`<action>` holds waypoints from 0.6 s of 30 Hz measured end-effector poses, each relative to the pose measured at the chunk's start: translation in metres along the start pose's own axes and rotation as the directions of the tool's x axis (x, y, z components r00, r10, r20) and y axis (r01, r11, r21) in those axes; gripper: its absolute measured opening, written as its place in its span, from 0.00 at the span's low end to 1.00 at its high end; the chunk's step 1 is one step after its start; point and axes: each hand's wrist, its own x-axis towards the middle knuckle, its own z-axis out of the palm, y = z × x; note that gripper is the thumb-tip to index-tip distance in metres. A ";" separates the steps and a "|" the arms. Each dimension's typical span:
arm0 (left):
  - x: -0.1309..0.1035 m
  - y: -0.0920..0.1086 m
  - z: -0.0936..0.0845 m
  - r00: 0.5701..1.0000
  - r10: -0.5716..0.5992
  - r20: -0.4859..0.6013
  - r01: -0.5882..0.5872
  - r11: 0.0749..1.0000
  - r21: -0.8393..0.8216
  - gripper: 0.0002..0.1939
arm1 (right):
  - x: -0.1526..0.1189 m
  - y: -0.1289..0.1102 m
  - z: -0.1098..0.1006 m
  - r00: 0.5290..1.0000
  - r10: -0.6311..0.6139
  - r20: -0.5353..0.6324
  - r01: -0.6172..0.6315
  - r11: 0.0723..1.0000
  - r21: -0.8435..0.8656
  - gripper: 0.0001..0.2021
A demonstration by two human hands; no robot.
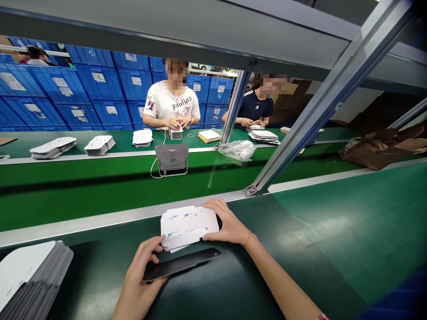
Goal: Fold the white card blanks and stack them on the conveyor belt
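Note:
Just in front of me on the green work surface lies a small stack of white adhesive sheets [188,224] with blue printed marks and rounded corners, its layers slightly askew. My right hand [230,226] grips the stack's right end, thumb at the near edge and fingers at the far edge. A thin, dark, flat panel [183,265] is held at its left end in my left hand [142,271], tilted close to edge-on. The index fingertip of that hand reaches the near left corner of the white sheets.
At the lower left stands a tall stack of white-topped grey pieces [36,275]. A metal post [300,129] slants up on the right. Beyond the green belt [83,186], two people sit by more stacks, a grey fan [172,158] and a plastic bag [237,150].

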 end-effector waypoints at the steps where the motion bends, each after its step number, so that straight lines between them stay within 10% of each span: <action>1: -0.001 0.000 0.001 0.999 -0.006 -0.037 0.007 1.000 0.012 0.23 | -0.001 -0.003 -0.001 1.000 -0.017 -0.009 0.017 1.000 0.024 0.38; 11: 0.001 0.004 0.004 0.958 -0.275 -0.083 0.270 0.961 -0.066 0.37 | -0.016 -0.018 0.014 1.000 -0.001 -0.015 0.006 0.936 0.353 0.32; 18: -0.005 0.013 -0.001 0.943 -0.308 -0.127 0.266 0.925 -0.272 0.17 | -0.039 -0.048 0.027 0.998 0.062 -0.001 -0.047 0.775 0.631 0.18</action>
